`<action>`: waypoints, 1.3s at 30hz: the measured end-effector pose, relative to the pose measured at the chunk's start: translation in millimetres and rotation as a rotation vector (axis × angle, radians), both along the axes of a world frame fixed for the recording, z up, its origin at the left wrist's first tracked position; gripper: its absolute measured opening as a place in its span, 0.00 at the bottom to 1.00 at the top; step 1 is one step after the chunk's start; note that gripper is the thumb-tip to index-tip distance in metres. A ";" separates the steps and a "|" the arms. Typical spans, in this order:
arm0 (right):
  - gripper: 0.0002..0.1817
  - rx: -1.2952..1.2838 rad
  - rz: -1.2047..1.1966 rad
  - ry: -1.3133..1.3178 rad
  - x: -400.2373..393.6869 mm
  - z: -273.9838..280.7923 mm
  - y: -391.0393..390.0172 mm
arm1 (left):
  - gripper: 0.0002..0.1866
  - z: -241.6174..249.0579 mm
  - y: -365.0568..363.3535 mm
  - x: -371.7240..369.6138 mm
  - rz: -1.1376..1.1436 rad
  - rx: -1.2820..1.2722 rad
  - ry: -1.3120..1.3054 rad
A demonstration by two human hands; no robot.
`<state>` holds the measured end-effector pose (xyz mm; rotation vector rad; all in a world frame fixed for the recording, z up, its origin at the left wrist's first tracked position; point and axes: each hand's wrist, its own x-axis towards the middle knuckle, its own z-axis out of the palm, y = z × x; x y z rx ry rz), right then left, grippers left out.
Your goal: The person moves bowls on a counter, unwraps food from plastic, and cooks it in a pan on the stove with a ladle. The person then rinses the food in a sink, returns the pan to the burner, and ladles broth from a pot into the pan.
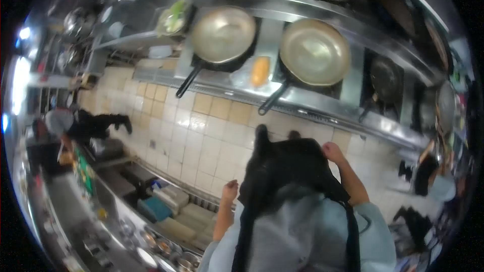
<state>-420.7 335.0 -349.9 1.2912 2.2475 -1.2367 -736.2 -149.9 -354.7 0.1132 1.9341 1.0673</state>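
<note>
My left hand (pixel 230 190) hangs at my side over the tiled floor, its fingers curled and nothing visible in them. On the other side, my right hand (pixel 331 152) is closed beside my black apron (pixel 292 168). Both hands are apart from the stove. In front of me on the stove sit two wide frying pans: the left pan (pixel 223 34) and the right pan (pixel 315 52). Each has a black handle pointing toward me. An orange-yellow oblong thing (pixel 260 71) lies between them on clear plastic; its kind is blurred.
A darker pan (pixel 386 79) sits farther right on the stove. Behind left runs a steel counter (pixel 55 216) with several bowls. One person (pixel 80 123) works at the far left; another (pixel 433 179) is at the right. A container with green vegetables (pixel 174 20) stands beyond the left pan.
</note>
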 end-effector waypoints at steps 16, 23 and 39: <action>0.15 -0.045 -0.279 0.035 -42.3 45.7 -71.2 | 0.30 166.5 326.2 -147.9 -0.172 0.215 -0.186; 0.15 -0.102 -0.388 -0.006 -27.1 44.1 -82.3 | 0.27 197.5 400.6 -111.5 -0.402 0.229 -0.245; 0.14 0.018 -0.288 0.052 -3.3 43.0 -72.7 | 0.26 189.5 407.4 -91.9 -0.421 0.281 -0.021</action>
